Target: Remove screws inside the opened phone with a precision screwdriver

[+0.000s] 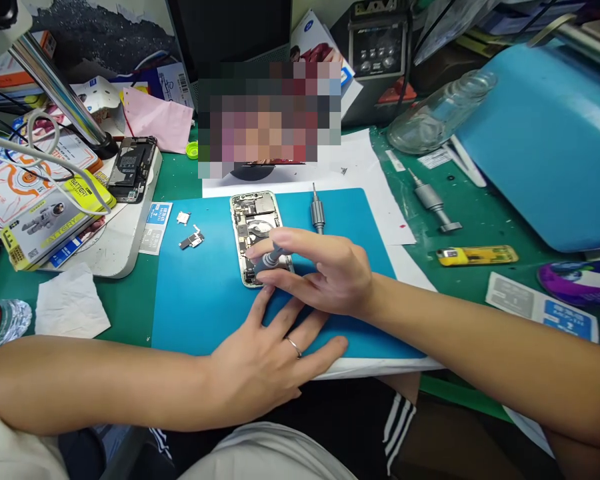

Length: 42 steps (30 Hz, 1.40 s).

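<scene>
An opened smartphone (243, 223) lies on the blue mat (200, 313), its inner parts exposed. My right hand (330, 267) grips a small grey screwdriver (269, 261) over the lower end of the phone. My left hand (275, 340) rests on the mat with its fingers spread, the index fingertip close to the phone's bottom edge. Left of the phone lie a small metal plate (183, 218) and a small dark phone part with a metal bracket (192, 239). A second screwdriver (318, 212) stands or lies just right of the phone. The screwdriver's tip is hidden by my hand.
At right are another screwdriver (433, 200), a yellow lighter (477, 255) and a glass jar (437, 113). On the left, a white box (125, 257) bears another opened phone (133, 168) and a battery box (55, 220). A crumpled tissue (71, 303) lies near my left arm.
</scene>
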Each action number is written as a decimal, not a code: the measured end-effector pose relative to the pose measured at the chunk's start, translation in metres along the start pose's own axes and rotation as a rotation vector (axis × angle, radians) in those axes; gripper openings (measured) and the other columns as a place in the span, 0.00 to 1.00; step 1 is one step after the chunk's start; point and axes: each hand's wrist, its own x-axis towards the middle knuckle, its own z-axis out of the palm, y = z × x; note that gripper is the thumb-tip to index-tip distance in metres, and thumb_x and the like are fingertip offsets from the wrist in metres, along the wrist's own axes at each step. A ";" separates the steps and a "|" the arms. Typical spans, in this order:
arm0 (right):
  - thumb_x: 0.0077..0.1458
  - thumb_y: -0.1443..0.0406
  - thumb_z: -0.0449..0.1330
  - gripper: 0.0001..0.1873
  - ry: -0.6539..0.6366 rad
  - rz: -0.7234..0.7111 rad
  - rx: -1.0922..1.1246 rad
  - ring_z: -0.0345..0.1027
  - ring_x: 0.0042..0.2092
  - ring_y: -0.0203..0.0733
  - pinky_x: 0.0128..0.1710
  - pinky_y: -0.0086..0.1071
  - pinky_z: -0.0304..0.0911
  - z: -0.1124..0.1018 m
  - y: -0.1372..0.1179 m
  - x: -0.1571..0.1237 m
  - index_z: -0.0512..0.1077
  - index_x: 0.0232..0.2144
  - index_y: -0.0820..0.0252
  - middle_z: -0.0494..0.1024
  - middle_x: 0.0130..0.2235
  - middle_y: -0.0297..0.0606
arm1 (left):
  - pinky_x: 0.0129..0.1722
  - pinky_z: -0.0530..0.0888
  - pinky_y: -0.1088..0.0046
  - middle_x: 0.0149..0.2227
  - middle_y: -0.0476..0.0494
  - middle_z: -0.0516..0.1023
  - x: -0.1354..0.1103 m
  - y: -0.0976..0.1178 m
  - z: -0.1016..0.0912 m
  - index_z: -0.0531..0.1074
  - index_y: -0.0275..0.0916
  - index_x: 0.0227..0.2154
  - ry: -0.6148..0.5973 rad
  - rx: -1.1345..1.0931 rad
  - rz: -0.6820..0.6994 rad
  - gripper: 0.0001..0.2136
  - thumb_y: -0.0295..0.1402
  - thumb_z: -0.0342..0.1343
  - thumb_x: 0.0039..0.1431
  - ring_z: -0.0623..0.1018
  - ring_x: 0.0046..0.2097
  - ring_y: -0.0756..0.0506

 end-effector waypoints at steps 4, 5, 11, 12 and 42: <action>0.60 0.74 0.63 0.38 0.009 0.014 0.031 0.80 0.48 0.39 0.45 0.32 0.80 0.000 0.001 -0.002 0.52 0.67 0.55 0.80 0.51 0.43 | 0.63 0.59 0.41 0.67 0.34 0.61 0.000 0.000 0.000 0.59 0.43 0.66 0.010 0.000 0.000 0.38 0.47 0.66 0.56 0.61 0.65 0.29; 0.60 0.74 0.62 0.38 0.011 0.028 0.055 0.80 0.48 0.39 0.45 0.32 0.80 0.001 0.001 -0.002 0.52 0.67 0.54 0.80 0.51 0.42 | 0.63 0.59 0.41 0.67 0.34 0.61 0.000 0.000 0.000 0.59 0.43 0.66 0.012 0.000 -0.001 0.38 0.47 0.66 0.56 0.62 0.65 0.29; 0.58 0.75 0.63 0.37 0.033 0.070 0.187 0.80 0.45 0.38 0.45 0.35 0.80 0.005 0.002 -0.006 0.55 0.65 0.54 0.80 0.47 0.39 | 0.61 0.63 0.44 0.66 0.35 0.63 0.000 0.002 0.000 0.59 0.43 0.66 0.011 0.018 -0.004 0.35 0.45 0.64 0.59 0.64 0.64 0.31; 0.59 0.75 0.62 0.37 0.038 0.065 0.176 0.80 0.44 0.38 0.44 0.34 0.80 0.005 0.002 -0.006 0.56 0.65 0.54 0.80 0.47 0.39 | 0.60 0.63 0.45 0.66 0.35 0.63 0.000 0.002 0.001 0.58 0.43 0.67 0.010 0.020 -0.003 0.36 0.45 0.64 0.59 0.64 0.63 0.31; 0.61 0.69 0.62 0.16 -0.051 0.325 0.208 0.80 0.40 0.37 0.34 0.28 0.80 0.005 0.000 -0.001 0.65 0.48 0.48 0.80 0.40 0.33 | 0.68 0.48 0.54 0.64 0.36 0.66 -0.002 -0.001 0.001 0.61 0.41 0.65 0.083 0.043 0.008 0.36 0.51 0.62 0.58 0.65 0.64 0.33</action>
